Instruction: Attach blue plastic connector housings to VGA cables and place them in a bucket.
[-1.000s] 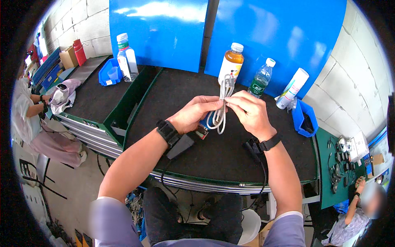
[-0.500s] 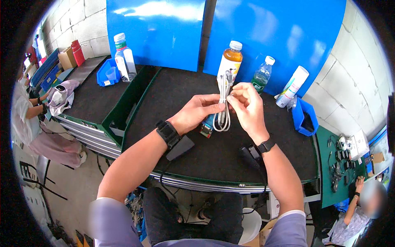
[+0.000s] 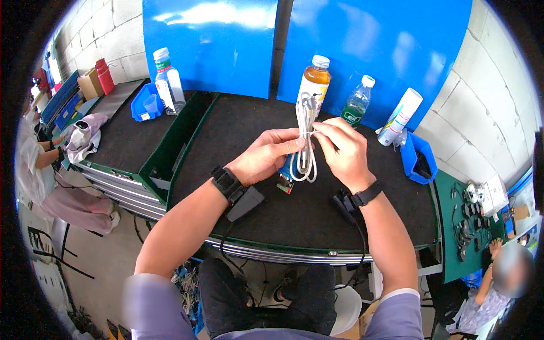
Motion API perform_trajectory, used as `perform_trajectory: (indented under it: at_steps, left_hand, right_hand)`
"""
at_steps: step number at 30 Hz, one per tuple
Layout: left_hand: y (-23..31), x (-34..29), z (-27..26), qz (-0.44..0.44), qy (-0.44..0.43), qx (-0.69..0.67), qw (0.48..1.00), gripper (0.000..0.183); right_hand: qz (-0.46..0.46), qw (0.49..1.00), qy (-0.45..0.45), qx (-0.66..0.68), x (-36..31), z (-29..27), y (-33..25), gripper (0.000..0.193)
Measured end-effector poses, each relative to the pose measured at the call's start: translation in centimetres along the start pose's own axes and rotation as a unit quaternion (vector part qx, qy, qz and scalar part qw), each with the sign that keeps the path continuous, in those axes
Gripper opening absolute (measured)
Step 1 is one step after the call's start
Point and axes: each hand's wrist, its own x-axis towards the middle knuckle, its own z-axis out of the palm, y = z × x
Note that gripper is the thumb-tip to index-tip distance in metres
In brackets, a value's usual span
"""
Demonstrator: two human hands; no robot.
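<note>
I've got left hand (image 3: 266,156) closed in a pinch on the coiled white cable (image 3: 306,144); right hand (image 3: 344,152) fingertips pinched at its thin tie (image 3: 310,132). Coil's held above worktop (image 3: 289,226) centre, near side of amber-drink bottle (image 3: 318,75). Right blue bin (image 3: 409,163): dark contents, unclear. Far-left blue bin (image 3: 140,106): translucent cup (image 3: 151,103).

Drawer-fronted workbenches (image 3: 272,226), blue bins (image 3: 409,162) and bare block walls (image 3: 481,85) mark a workshop.
</note>
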Motion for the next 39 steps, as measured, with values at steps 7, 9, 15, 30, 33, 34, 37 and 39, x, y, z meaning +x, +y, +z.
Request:
perform_trajectory:
  at_steps: [7, 9, 15, 30, 33, 34, 37, 39]
  left_hand:
    - [-0.5, 0.4, -0.4, 0.025, 0.027, 0.055, 0.998, 0.040]
    - [-0.6, 0.4, -0.4, 0.032, 0.038, 0.103, 0.993, 0.040]
    - [-0.4, 0.4, 0.0, 0.016, 0.046, 0.087, 0.995, 0.039]
    - [0.5, -0.2, -0.5, -0.037, 0.055, 0.045, 0.997, 0.036]
    - [0.2, 0.0, 0.0, -0.030, 0.040, 0.043, 0.998, 0.036]
    - [0.0, 0.1, 0.2, -0.014, 0.036, 0.035, 0.999, 0.037]
    - [-0.2, 0.3, 0.7, 0.004, 0.032, 0.031, 0.999, 0.041]
    - [-0.6, 0.4, 0.0, 0.002, 0.022, 0.040, 0.999, 0.042]
  right_hand:
    - [0.095, 0.994, -0.038, 0.047, -0.1, -0.1, -0.4, 0.005]
    - [0.135, 0.986, -0.032, 0.090, -0.3, 0.3, -0.2, 0.007]
    - [0.240, 0.955, -0.081, 0.156, -1.0, 0.3, 0.9, 0.004]
    - [0.002, 0.996, -0.044, 0.080, 0.2, -0.2, 0.4, 0.015]
    - [0.059, 0.993, -0.041, 0.091, 0.0, -0.3, 0.3, 0.006]
    - [0.118, 0.987, -0.050, 0.099, -0.2, -0.3, 0.2, 0.004]
    - [0.225, 0.956, -0.024, 0.189, -0.8, 0.9, 0.5, 0.013]
    - [0.270, 0.938, -0.023, 0.216, -0.8, 0.9, 0.4, 0.016]
